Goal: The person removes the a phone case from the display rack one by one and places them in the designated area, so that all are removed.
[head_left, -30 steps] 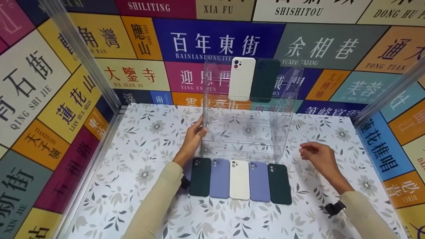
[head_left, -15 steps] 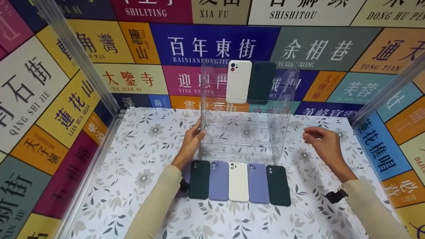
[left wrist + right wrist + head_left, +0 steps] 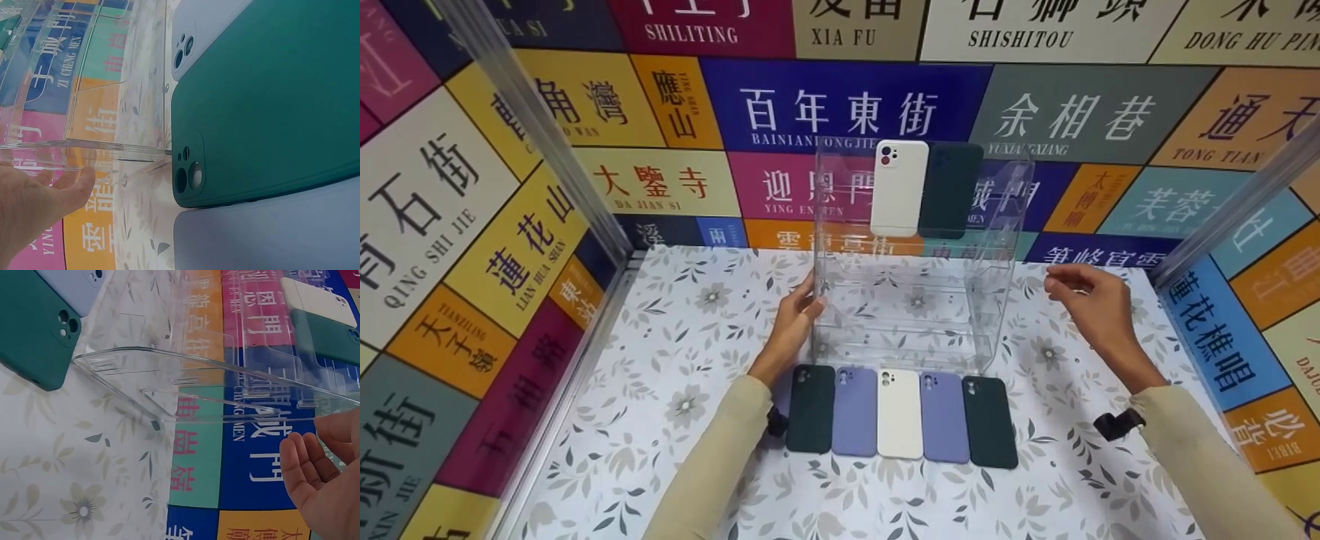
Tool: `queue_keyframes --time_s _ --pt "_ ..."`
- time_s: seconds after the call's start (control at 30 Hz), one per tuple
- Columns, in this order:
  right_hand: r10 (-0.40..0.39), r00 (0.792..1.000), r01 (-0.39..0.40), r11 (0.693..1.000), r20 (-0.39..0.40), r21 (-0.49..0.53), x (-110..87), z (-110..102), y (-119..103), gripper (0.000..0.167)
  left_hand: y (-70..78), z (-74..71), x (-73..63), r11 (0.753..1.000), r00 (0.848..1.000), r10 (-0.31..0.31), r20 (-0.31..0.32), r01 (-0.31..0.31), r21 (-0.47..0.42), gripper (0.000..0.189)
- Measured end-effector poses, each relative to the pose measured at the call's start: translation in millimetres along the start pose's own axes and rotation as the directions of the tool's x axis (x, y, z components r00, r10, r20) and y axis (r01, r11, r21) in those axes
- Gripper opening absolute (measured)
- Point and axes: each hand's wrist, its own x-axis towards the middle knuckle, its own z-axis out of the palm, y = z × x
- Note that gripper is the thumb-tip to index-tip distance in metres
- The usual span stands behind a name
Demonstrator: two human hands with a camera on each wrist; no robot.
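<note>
A clear plastic tiered display stand (image 3: 915,300) stands upright on the table. My left hand (image 3: 793,319) holds its left side edge; in the left wrist view the thumb (image 3: 84,183) lies against the clear panel. My right hand (image 3: 1095,304) is in the air to the right of the stand, fingers loosely bent, holding nothing. On the stand's top tier a white phone case (image 3: 900,187) and a dark green phone case (image 3: 952,191) lean side by side. Several phone cases lie in a row before the stand: dark green (image 3: 811,409), lavender (image 3: 855,412), white (image 3: 899,414), lavender (image 3: 945,418) and dark green (image 3: 990,422).
The table is covered in a white leaf-and-flower cloth (image 3: 682,450). Colourful printed sign panels (image 3: 847,97) wall in the back and both sides. A metal corner post (image 3: 577,150) rises at the left. The lower tiers of the stand are transparent.
My right hand has risen and moved farther back beside the stand. My left hand keeps its hold on the stand's edge. The cases stay in place while the head view shifts slightly.
</note>
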Motion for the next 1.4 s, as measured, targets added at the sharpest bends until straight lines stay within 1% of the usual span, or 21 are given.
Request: queue_keyframes --time_s 0.13,0.23,0.37,0.5,0.6,0.7,0.9,1.07,1.27,1.4 --pt "-0.007 1.0 0.006 1.0 -0.012 -0.007 7.5 -2 -9 0.034 0.2 0.5 -0.3 1.0 1.0 -0.001 0.002 0.001 0.004 0.068" --pt "-0.027 0.999 0.027 1.0 -0.033 0.002 14.1 -2 -18 0.032 -0.4 0.4 -0.1 1.0 1.0 0.007 -0.002 -0.007 0.009 0.067" --pt "-0.05 0.997 0.05 0.999 -0.056 0.007 23.3 -2 -30 0.029 -1.1 -0.7 0.9 0.999 0.999 0.035 -0.002 -0.035 0.009 0.067" --pt "-0.046 0.997 0.046 0.999 -0.054 -0.004 30.8 -2 -39 0.031 -1.8 -2.0 0.7 0.999 0.999 0.046 0.004 -0.046 0.01 0.067" --pt "-0.042 0.998 0.044 0.999 -0.054 0.026 37.0 -2 -46 0.032 -1.5 -2.2 -0.1 0.999 0.999 0.043 0.006 -0.043 0.017 0.067" --pt "-0.054 0.997 0.058 0.996 -0.06 0.062 43.3 -2 -54 0.03 -1.3 -2.0 -0.2 0.999 0.999 0.04 0.007 -0.04 0.014 0.067" --pt "-0.081 0.994 0.087 0.992 -0.08 0.088 57.5 1 -71 0.027 -0.7 -0.3 0.3 0.999 0.999 0.038 0.003 -0.038 -0.002 0.067" --pt "-0.115 0.991 0.122 0.987 -0.072 0.108 68.5 6 -83 0.026 0.0 0.1 0.2 1.0 1.0 0.023 0.006 -0.023 -0.002 0.067" --pt "-0.166 0.984 0.17 0.981 -0.059 0.089 78.4 13 -95 0.027 -0.1 0.0 0.4 1.0 1.0 0.027 -0.008 -0.027 0.012 0.067" --pt "-0.175 0.983 0.179 0.981 -0.048 0.074 83.8 18 -103 0.027 0.1 -1.0 1.3 0.999 1.0 0.025 -0.01 -0.025 0.021 0.066"
